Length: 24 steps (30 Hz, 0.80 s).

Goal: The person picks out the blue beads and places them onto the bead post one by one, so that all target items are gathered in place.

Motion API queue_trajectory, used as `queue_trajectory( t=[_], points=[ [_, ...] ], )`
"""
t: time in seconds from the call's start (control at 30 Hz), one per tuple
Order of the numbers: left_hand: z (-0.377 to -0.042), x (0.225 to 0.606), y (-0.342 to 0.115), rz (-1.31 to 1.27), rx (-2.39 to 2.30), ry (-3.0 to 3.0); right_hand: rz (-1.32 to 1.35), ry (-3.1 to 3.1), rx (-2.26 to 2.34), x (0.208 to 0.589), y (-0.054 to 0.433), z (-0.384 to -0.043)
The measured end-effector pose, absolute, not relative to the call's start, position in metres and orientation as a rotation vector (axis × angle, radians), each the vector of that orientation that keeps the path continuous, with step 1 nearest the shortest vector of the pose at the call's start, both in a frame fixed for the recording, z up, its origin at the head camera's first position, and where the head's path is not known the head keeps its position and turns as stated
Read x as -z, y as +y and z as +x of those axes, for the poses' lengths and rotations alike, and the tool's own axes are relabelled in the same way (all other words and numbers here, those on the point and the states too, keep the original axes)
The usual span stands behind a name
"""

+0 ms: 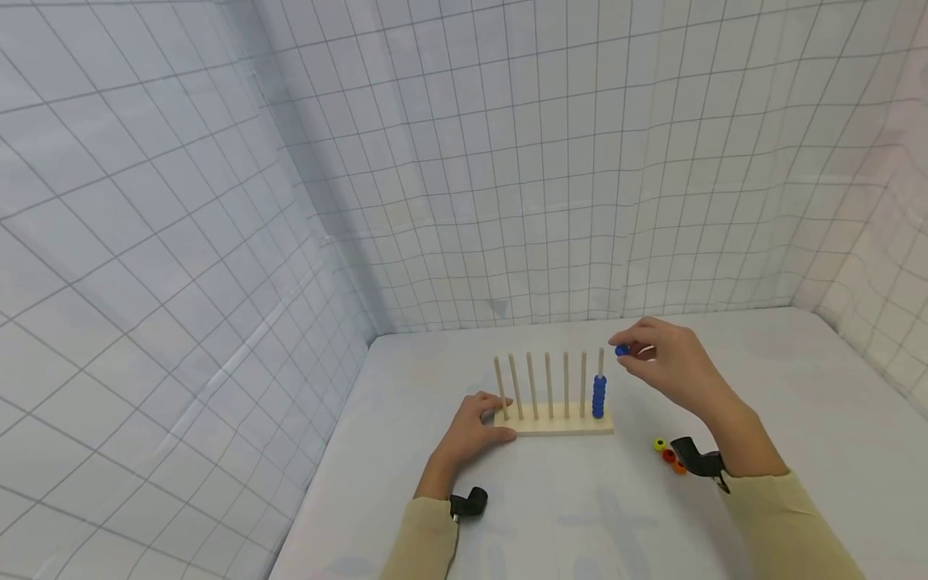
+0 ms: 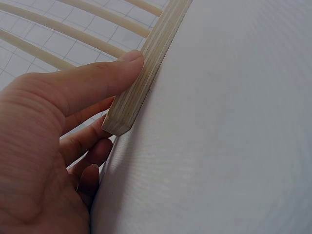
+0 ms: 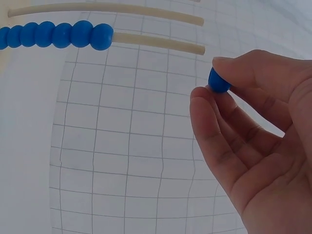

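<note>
A wooden base (image 1: 554,423) carries a row of several upright pegs. Blue beads (image 1: 598,396) are stacked on the rightmost peg, whose bare top sticks out above them. My left hand (image 1: 474,425) grips the left end of the base, thumb along its front edge (image 2: 139,80) and fingers behind. Between thumb and fingertips my right hand (image 1: 670,362) pinches a single blue bead (image 3: 219,82). That bead is beside the tip of the rightmost peg (image 3: 165,44), just apart from it.
On the white table (image 1: 565,515), below the right forearm, lie a yellow bead (image 1: 659,444), a red bead (image 1: 669,456) and an orange bead (image 1: 679,467). A white sheet with a grid pattern (image 1: 544,161) hangs behind and along both sides.
</note>
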<state>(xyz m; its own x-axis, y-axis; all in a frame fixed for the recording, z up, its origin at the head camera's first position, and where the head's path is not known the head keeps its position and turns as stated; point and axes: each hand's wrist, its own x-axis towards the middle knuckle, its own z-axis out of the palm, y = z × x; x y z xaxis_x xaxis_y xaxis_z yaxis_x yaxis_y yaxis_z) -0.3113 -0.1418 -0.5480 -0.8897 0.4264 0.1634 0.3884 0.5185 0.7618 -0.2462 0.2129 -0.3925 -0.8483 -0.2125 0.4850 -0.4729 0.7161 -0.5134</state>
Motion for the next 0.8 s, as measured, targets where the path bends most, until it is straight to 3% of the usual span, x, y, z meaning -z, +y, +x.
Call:
queue_trajectory(
  t=[0.8],
  points=[
    [-0.31,0.548,-0.141,0.707,-1.329,2.704,0.518,-2.479,-0.994,0.397,0.193,-0.254]
  ],
)
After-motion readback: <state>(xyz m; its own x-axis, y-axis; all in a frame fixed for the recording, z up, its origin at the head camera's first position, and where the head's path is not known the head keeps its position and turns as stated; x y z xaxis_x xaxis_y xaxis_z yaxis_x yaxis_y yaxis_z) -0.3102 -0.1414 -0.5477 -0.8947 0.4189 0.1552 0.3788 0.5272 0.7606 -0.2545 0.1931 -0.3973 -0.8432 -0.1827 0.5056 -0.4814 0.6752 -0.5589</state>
